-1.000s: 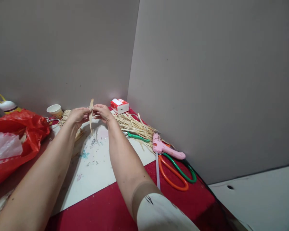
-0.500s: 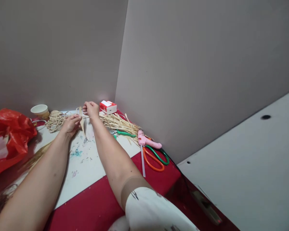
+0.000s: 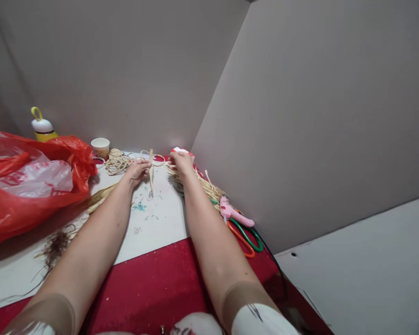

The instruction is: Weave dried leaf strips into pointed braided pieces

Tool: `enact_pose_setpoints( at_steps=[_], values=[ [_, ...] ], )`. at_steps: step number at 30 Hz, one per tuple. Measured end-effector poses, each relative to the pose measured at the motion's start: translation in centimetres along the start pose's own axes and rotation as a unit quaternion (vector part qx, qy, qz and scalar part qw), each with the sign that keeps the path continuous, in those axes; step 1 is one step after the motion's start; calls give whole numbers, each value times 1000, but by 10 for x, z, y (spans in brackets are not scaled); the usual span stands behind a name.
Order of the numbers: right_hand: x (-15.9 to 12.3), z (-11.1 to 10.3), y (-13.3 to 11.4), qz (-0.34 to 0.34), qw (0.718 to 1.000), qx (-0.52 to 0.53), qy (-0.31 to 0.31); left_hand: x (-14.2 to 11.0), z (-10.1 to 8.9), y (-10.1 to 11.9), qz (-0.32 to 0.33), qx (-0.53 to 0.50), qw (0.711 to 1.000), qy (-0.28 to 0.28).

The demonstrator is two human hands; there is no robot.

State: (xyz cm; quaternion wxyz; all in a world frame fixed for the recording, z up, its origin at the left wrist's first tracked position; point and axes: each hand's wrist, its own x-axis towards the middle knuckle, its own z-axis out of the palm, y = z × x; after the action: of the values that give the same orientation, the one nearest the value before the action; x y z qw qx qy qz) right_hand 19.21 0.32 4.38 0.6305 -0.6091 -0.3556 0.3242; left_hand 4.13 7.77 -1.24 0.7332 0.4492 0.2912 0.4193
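Note:
My left hand (image 3: pixel 137 170) pinches a pale straw strip (image 3: pixel 151 177) that stands upright over the white board (image 3: pixel 153 223). A thin strand runs from the strip's top to my right hand (image 3: pixel 181 162), whose fingers are closed on it a short way to the right. Under and beside my right hand lies a pile of cut straw strips (image 3: pixel 209 188). A coil of tan cord (image 3: pixel 117 161) lies just behind my left hand.
A red plastic bag (image 3: pixel 31 181) fills the left. A paper cup (image 3: pixel 100 147) and a yellow bottle (image 3: pixel 42 129) stand by the back wall. A pink glue gun (image 3: pixel 234 214) and orange and green scissors (image 3: pixel 246 237) lie at right, against the grey partition. Red cloth (image 3: pixel 153 284) covers the near table.
My right hand has drawn away to the right of the strip, stretching a strand; my left hand keeps the strip. The view swung back left, bringing the bottle into sight.

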Motion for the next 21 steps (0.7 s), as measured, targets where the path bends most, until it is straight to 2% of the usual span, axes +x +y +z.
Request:
enact_pose_setpoints(
  at_steps=[5,8,15,21],
  values=[
    [-4,30,45,13,998,15,-64,0,0,0,-9,20,1000,-13],
    [0,33,57,7,995,39,-88,1,2,0,-18,30,999,-20],
    [13,22,68,20,990,93,-106,4,3,-5,-26,56,997,-35],
    [16,20,66,20,988,86,-124,11,4,-3,-26,94,995,-38]
  ],
)
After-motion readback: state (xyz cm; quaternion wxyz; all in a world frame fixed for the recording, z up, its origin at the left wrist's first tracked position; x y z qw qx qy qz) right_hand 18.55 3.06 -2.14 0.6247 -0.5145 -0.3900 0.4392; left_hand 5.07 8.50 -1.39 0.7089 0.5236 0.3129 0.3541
